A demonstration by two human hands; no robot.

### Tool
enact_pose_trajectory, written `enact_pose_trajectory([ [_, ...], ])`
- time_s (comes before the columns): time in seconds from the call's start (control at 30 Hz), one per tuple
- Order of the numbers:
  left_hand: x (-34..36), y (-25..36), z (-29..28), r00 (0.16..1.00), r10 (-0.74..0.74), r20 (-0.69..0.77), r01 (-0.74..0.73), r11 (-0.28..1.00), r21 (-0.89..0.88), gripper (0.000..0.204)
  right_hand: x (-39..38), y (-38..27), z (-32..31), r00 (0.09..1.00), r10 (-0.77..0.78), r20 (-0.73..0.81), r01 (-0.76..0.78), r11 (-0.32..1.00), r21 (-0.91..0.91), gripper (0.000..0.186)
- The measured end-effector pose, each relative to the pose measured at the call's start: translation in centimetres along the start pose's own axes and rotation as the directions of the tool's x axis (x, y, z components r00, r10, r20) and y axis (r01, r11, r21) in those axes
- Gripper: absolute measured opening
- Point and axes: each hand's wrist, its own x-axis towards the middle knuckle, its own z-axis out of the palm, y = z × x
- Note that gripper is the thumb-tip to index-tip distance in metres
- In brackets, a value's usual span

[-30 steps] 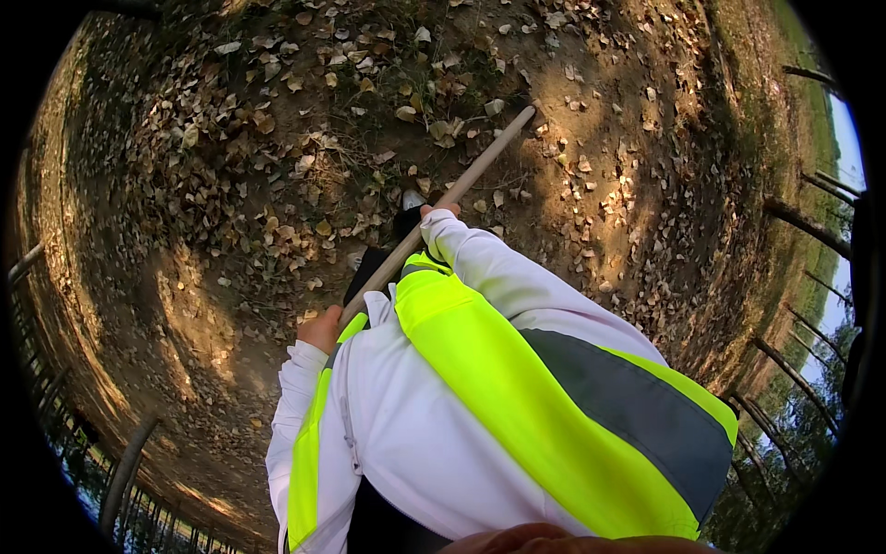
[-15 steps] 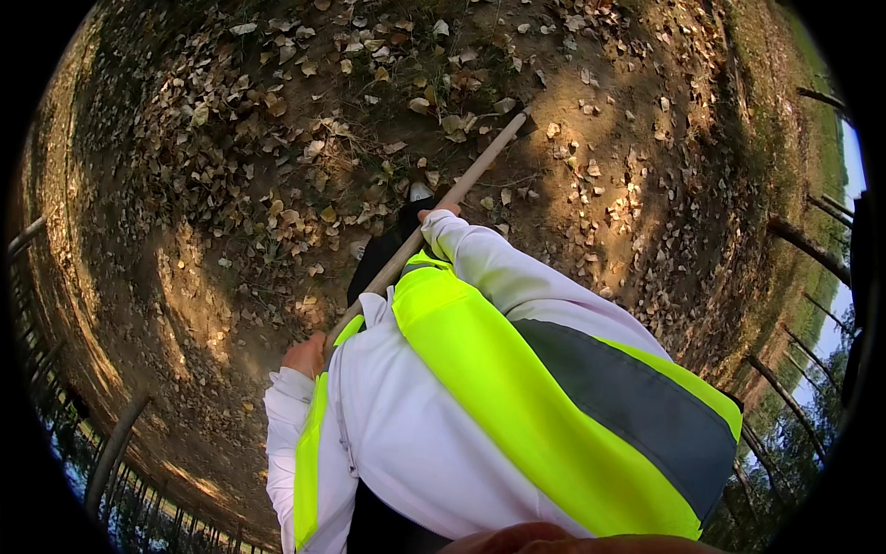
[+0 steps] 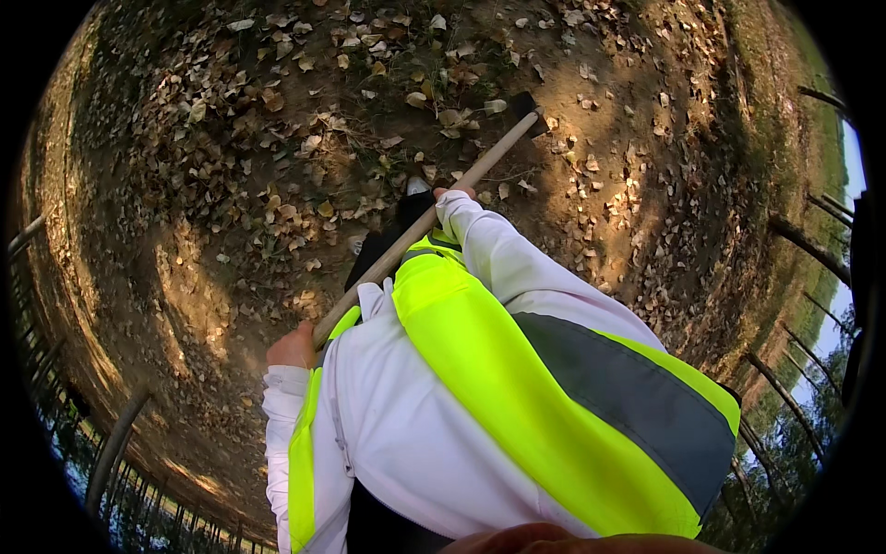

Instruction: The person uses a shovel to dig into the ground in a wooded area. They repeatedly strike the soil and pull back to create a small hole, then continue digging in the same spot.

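A long-handled tool (image 3: 388, 256) lies diagonally across the front of my body, from lower left to upper right. Its shaft is pale, smooth wood. At the far end sits a dark, blocky head (image 3: 523, 103), sticking out on both sides of the shaft; its exact kind cannot be made out. My left hand (image 3: 293, 347) is closed round the near end of the shaft, beside my hip. Farther up, my right hand (image 3: 454, 193) grips the shaft, its fingers mostly hidden by the wood and sleeve. The head hangs over or close to the ground; contact is unclear.
Dry fallen leaves (image 3: 221, 92) are scattered over bare brown soil (image 3: 563, 102) with sparse grass. Below the shaft show my dark trouser leg (image 3: 369, 254) and a pale shoe (image 3: 418, 186). Tree trunks stand at the left (image 3: 115, 452) and right (image 3: 809, 247) rims.
The tool has turned and shifted slightly, and more of its dark head shows. My left hand has risen a little; my right hand has moved slightly up and to the right.
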Motion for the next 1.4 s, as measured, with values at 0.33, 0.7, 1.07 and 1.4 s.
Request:
enact_pose_trajectory([
  [0.33, 4.4, 5.5, -0.8, 0.984, 0.180, 0.001, -0.177, 0.967, -0.184, 0.017, 0.9, -5.0, -3.0, 0.989, 0.117, -0.088, -0.102, 0.981, 0.163, 0.056],
  [0.7, -1.8, -0.4, 1.0, 0.994, 0.106, -0.016, -0.108, 0.976, -0.191, 0.010, -5.0, 0.1, 0.7, 0.972, 0.078, 0.223, -0.013, 0.961, -0.276, 0.068],
  [1.07, 3.0, 3.8, 1.1, 0.974, 0.207, -0.094, -0.223, 0.949, -0.224, 0.010, 0.2, -4.3, -2.9, 0.982, 0.013, -0.187, -0.026, 0.997, -0.071, 0.053],
  [1.4, -3.8, -2.0, 1.6, 0.996, 0.042, -0.084, -0.062, 0.965, -0.254, 0.017, -7.2, 1.6, 3.2, 0.993, 0.029, 0.117, -0.002, 0.975, -0.224, 0.044],
])
